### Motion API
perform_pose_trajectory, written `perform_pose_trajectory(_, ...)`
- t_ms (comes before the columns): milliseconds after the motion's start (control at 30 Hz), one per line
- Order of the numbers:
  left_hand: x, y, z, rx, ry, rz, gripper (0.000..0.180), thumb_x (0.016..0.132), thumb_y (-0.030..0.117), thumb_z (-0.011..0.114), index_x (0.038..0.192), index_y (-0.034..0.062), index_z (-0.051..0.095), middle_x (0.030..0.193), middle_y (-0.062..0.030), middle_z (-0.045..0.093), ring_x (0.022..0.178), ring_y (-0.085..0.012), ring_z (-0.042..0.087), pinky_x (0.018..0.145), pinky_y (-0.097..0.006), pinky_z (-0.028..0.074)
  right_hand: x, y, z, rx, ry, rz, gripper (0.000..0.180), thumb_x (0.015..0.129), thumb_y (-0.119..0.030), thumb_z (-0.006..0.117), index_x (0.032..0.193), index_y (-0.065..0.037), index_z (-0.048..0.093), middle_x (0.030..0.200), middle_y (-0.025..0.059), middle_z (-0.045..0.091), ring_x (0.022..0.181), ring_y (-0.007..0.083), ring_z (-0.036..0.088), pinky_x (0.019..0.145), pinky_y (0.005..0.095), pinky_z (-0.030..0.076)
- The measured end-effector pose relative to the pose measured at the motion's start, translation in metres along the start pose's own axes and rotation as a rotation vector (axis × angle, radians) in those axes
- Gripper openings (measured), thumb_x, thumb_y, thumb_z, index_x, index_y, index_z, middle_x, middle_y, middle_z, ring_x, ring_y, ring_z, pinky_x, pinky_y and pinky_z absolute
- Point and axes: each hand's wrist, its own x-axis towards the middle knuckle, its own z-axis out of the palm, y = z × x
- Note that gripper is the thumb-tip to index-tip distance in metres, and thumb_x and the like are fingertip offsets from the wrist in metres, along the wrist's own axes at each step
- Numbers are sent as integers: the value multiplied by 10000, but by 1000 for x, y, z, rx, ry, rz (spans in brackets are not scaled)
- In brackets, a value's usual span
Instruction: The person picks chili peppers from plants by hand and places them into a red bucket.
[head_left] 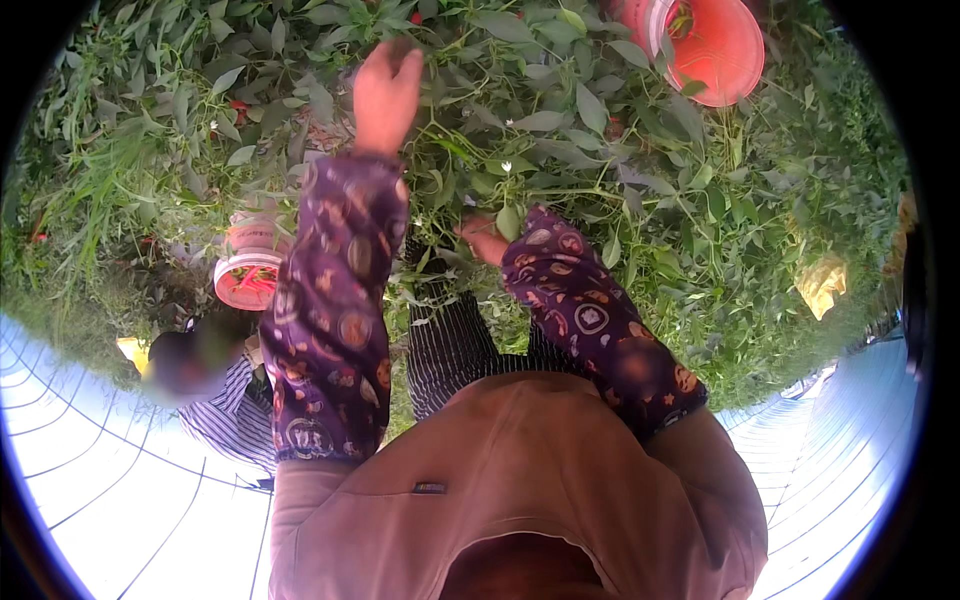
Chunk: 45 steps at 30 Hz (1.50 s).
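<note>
My left hand reaches far forward into the pepper plants. Its back and thumb show, while the fingertips are lost among dark leaves, so what they touch is hidden. Closer to my body, my right hand is low among the stems, partly covered by leaves. Its fingers point left and are too small and covered to read. Purple patterned sleeve covers are on both forearms. A small white flower hangs between and beyond the hands. Bits of red, such as a red pepper, show through the foliage left of my left hand.
A red bucket lies tipped at the far right, with some peppers inside. Left of my left forearm, a pale-rimmed bucket holds red peppers. Another person in a striped garment is close on my left. Yellow crumpled material sits at right.
</note>
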Motion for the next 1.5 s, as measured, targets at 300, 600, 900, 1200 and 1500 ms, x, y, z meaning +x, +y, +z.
perform_pose_trajectory(300,-57,-90,91,209,85,-256,397,805,249,647,1028,-68,557,925,-300,629,890,-478,589,801,-516,473,-45,6,-10,97,-100,-157,647,807,-18,542,1434,-132,429,1160,182,573,1058,367,568,947,443,442)
perform_pose_trajectory(600,-110,-154,75,720,-238,38,258,813,172,587,969,-24,526,861,-168,607,791,-345,630,691,-454,505,-79,-79,-157,172,10,-247,258,866,-94,573,1116,-50,616,929,151,636,846,325,616,778,419,508)
perform_pose_trajectory(900,-122,-167,83,840,-294,81,415,795,183,577,1139,-29,483,1011,-160,568,924,-299,603,738,-392,528,70,-15,-273,-644,718,-21,664,875,-397,622,1403,-81,374,1262,177,559,1184,356,519,976,436,430)
perform_pose_trajectory(1200,-94,-102,87,325,-317,-226,815,688,46,639,1431,-22,312,1063,-251,593,953,-423,591,828,-459,483,-40,171,2,-69,163,591,282,906,-201,513,1126,-31,561,1034,220,641,949,401,630,797,450,516)
perform_pose_trajectory(1500,4,21,16,-113,345,238,341,809,-70,578,1143,-19,620,1029,-128,670,911,-204,650,856,-297,512,-47,120,-18,-95,178,224,244,824,-142,557,1039,-28,554,943,219,630,837,394,640,737,485,523)
